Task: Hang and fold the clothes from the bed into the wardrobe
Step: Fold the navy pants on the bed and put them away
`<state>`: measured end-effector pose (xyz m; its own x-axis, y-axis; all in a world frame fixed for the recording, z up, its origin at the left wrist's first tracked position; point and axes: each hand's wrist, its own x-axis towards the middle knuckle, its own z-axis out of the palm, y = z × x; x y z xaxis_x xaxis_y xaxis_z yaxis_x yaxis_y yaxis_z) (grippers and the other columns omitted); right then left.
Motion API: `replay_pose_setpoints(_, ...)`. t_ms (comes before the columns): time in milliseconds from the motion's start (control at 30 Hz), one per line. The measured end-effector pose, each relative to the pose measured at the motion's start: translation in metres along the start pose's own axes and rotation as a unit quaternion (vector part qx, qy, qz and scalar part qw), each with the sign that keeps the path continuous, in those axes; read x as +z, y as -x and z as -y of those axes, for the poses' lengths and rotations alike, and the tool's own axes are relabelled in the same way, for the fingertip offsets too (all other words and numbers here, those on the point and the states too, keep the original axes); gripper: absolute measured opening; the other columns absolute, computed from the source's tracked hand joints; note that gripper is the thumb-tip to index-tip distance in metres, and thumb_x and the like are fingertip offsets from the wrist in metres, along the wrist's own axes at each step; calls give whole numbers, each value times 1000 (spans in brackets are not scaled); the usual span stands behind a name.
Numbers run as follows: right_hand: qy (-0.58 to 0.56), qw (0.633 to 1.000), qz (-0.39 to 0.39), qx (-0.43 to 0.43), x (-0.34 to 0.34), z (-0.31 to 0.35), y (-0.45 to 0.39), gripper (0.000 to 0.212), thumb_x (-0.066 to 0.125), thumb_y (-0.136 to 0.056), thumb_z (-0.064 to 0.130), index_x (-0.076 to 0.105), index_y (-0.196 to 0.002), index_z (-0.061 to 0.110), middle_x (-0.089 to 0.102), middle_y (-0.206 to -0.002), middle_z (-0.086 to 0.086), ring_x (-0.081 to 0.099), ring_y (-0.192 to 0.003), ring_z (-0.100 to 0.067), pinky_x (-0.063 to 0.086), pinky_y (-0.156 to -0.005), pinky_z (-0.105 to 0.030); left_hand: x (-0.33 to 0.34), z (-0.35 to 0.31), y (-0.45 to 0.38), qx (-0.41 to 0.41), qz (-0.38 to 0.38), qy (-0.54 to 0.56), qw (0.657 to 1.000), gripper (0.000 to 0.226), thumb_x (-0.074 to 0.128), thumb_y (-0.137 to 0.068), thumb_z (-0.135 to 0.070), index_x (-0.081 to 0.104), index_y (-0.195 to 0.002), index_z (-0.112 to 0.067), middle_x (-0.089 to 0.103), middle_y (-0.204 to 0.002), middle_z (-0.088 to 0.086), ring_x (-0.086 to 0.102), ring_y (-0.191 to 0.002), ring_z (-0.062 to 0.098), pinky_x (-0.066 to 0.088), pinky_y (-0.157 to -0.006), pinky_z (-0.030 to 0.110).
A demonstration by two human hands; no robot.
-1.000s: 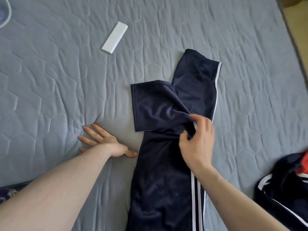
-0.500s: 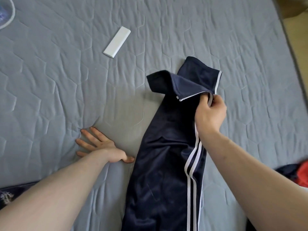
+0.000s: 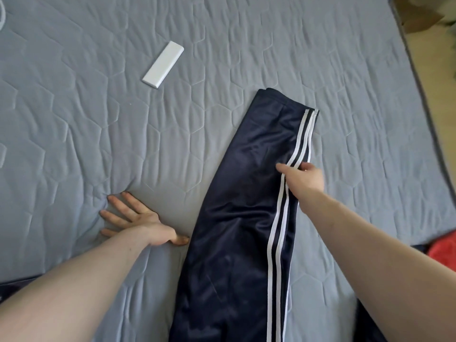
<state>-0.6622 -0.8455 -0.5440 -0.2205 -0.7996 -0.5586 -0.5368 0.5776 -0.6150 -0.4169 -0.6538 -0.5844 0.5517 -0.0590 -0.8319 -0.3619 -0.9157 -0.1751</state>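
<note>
Navy track pants (image 3: 241, 218) with white side stripes lie lengthwise on the grey quilted bed (image 3: 345, 82), one leg laid flat over the other, with the cuffs at the far end. My right hand (image 3: 304, 180) sits on the striped seam about halfway along the leg and pinches the stripes between thumb and fingers. My left hand (image 3: 138, 218) presses flat on the bed just left of the pants, fingers spread, thumb near the fabric's edge.
A white flat rectangular object (image 3: 163, 64) lies on the bed beyond my left hand. A red and dark garment (image 3: 441, 250) shows at the right edge. The bed's right edge (image 3: 419, 77) borders a pale floor.
My right hand has flipped the folded-over leg end from the left across to the right and laid it flat, stripes now up. My left hand has stayed pressed on the bed.
</note>
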Motion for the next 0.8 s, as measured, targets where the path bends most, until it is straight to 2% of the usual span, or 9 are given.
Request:
replay_pose_setpoints(67,91,996,24,-5,2,-16,5,38,83,-77,36,65,-105,18,71,-91,4,70,-88,-21,58,-80,-35,0,1,0,0,2,0,1000,202,95,-14,-69,-58,-130,-7,-62,-138,20,-36,-144,50,-2,-117,71)
replay_pose_setpoints(133,127,991,33,10,1,-36,9,31,80,-81,37,68,-101,16,72,-91,1,70,-89,-22,58,-82,-37,-1,1,1,4,5,-2,1000,201,95,-15,-69,-58,-131,-7,-62,-138,20,-36,-144,50,-2,-117,71)
replay_pose_setpoints(200,51,998,31,36,-6,-56,14,31,75,-87,40,71,-94,11,72,-86,3,70,-84,-20,60,-83,-38,-2,2,2,9,5,-7,1000,200,95,-17,-70,-58,-131,-7,-63,-137,20,-36,-143,51,-2,-117,71)
replay_pose_setpoints(267,-48,997,-9,56,-14,-64,18,45,69,-91,46,65,-90,1,60,-73,4,58,-68,-14,57,-69,-36,-2,3,3,10,6,-7,1000,199,94,-19,-70,-58,-130,-7,-63,-136,21,-37,-143,51,-2,-117,71)
replay_pose_setpoints(333,-84,993,-53,66,-20,-69,23,42,66,-94,50,64,-95,7,58,-74,5,54,-65,-13,50,-64,-31,-3,4,4,13,4,-5,1000,199,95,-20,-70,-58,-130,-7,-63,-137,20,-37,-143,51,-3,-117,71)
replay_pose_setpoints(467,-32,998,-45,22,-19,-97,68,39,74,-87,50,60,-111,22,69,-98,6,68,-88,-13,52,-84,-34,-2,4,8,17,0,-3,1000,198,95,-21,-70,-56,-132,-7,-61,-140,21,-36,-143,52,-3,-116,71)
replay_pose_setpoints(600,36,999,-21,-20,-16,-145,104,18,71,-92,36,65,-93,20,71,-83,3,68,-79,-14,47,-69,-27,-5,4,13,22,-3,-14,1000,195,94,-25,-71,-53,-136,-7,-59,-143,21,-36,-143,52,-2,-117,71)
replay_pose_setpoints(733,-45,993,-105,24,-13,-154,92,37,65,-96,41,66,-78,8,70,-72,-8,60,-64,-18,52,-70,-42,-1,6,9,26,-17,-26,999,196,93,-24,-73,-52,-137,-8,-57,-145,20,-36,-143,52,0,-117,72)
replay_pose_setpoints(800,-68,993,-93,19,-9,-156,97,38,59,-100,45,68,-86,12,71,-78,0,64,-72,-14,51,-74,-39,1,8,5,23,-27,-27,999,197,91,-19,-76,-52,-137,-8,-56,-146,20,-35,-144,52,0,-118,72)
